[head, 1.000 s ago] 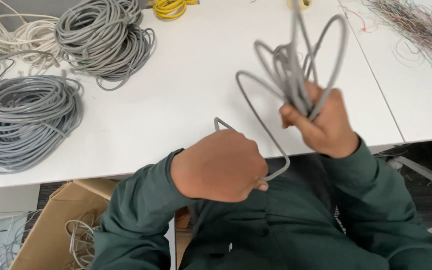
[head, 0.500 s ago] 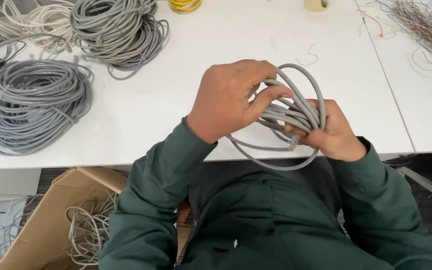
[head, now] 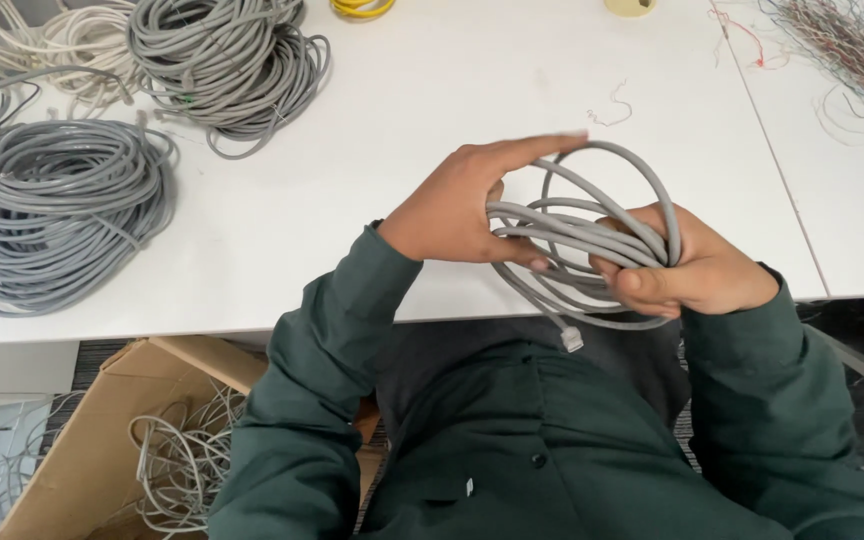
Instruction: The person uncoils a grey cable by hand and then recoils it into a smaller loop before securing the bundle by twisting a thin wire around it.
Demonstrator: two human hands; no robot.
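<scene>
Grey network cable [head: 592, 235], wound into a loose coil of several loops, held up off the surface's [head: 402, 120] near edge. The bundle sits roughly level, loops fanning upward and outward at the far side, strands bunched tight on the right. One free end hangs down below the coil, past the surface's edge, tipped with a small clear plug [head: 572, 339].

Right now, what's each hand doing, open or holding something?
Left hand: open, fingers spread against the grey cable coil.
Right hand: closed, gripping the grey cable coil.
</scene>
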